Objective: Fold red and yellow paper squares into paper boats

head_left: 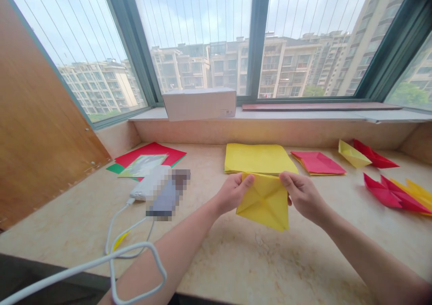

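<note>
Between my hands is a square of yellow paper (263, 202), creased along its diagonals and across its middle. My left hand (233, 191) pinches its upper left corner between thumb and fingers. The upper right corner is gripped the same way by my right hand (300, 194), most of whose fingers are hidden behind the paper. The sheet tilts, its lower edge toward me, above the stone counter (216, 260). Just beyond it lies a stack of yellow paper (258, 157). To the right of that stack rests a pile of folded red and yellow squares (319, 161).
Folded red (378, 155) and yellow (353, 153) paper shapes lie far right, with a red paper shape (384, 191) nearer. At left are red sheets (151, 152), a white power bank (148, 183), a blurred phone (167, 197) and a looping white cable (135, 247). A white box (199, 104) stands on the sill.
</note>
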`<state>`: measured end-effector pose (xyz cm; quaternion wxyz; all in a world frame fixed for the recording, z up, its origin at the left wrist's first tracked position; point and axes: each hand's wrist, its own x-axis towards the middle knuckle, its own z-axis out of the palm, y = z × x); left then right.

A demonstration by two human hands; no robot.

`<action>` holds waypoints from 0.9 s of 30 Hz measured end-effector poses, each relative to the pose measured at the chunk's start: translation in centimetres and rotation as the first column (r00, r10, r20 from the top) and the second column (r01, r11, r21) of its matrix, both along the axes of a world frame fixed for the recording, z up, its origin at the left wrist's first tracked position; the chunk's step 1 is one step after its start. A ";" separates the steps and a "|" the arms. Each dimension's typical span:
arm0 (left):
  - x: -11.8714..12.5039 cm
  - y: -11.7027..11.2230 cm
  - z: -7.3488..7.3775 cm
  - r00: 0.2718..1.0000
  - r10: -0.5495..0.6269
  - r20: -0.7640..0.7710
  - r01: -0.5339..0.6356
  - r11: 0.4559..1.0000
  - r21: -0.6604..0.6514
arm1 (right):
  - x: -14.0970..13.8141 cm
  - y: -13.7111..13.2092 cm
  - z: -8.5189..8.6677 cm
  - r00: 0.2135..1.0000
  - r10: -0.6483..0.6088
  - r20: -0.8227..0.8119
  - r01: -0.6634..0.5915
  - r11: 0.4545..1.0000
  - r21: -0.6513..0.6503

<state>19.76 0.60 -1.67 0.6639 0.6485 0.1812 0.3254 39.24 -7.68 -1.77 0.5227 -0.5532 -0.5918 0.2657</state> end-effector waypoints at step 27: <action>1.4 0.5 -1.1 0.930 0.363 0.049 -0.337 0.901 -0.273 | -0.2 -0.1 -0.7 0.732 -0.311 0.606 -0.046 0.865 0.500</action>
